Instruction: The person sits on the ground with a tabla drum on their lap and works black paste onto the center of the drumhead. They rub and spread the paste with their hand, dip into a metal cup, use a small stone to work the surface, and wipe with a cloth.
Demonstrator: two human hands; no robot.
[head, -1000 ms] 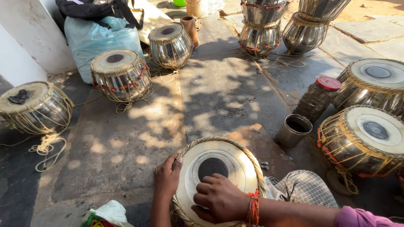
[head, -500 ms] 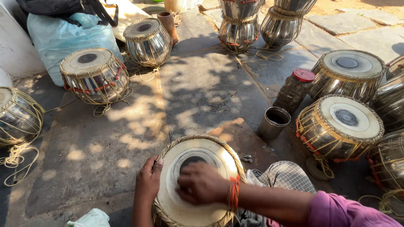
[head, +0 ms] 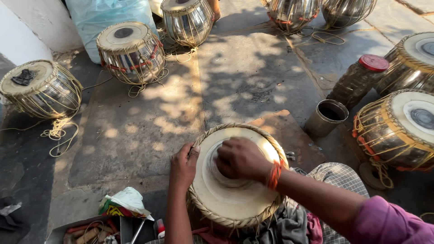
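Observation:
A round drum (head: pixel 230 199) with a pale skin head and a braided rim rests on my lap. My left hand (head: pixel 183 163) grips its left rim, fingers curled over the braid. My right hand (head: pixel 240 158) is closed into a fist and presses on the middle of the skin, hiding the dark centre spot. Whether it holds anything I cannot tell. An orange thread band circles my right wrist, and a purple sleeve covers my forearm.
Several metal drums laced with cord stand around on the stone floor: left (head: pixel 40 89), upper left (head: pixel 130 50), right (head: pixel 402 129). A metal cup (head: pixel 327 117) and a red-capped jar (head: pixel 359 79) stand to the right. A box of tools (head: pixel 92 230) and a crumpled bag (head: pixel 124 203) lie at lower left.
The view has tilted down and shifted, bringing the drum closer. My right hand has slid over the dark centre of the skin and closed into a fist there; the left stays on the rim.

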